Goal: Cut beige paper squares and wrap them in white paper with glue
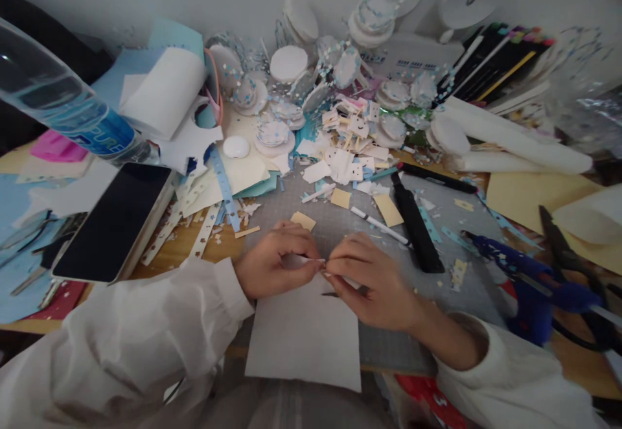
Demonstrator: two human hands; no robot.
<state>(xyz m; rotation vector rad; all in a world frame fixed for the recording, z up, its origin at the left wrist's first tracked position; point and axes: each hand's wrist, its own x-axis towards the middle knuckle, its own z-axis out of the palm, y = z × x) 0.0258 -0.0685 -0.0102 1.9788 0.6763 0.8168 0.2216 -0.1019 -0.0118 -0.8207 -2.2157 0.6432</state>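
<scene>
My left hand [275,264] and my right hand [372,280] meet over a grey cutting mat [340,221], fingertips pinched together on a small white paper piece [311,261]. Both hands grip it from either side. Below them lies a white paper sheet [304,335] that hangs over the desk's near edge. A thin dark tool tip shows under my right hand; I cannot tell what it is. Both arms wear white sleeves.
A dark tablet [114,221] lies at left, a plastic water bottle [63,108] above it. A pile of small cut paper pieces [347,150] and round white discs [289,63] fills the back. Black knife [415,221], white pen [379,225], blue glue gun [529,273], scissors [564,247] at right.
</scene>
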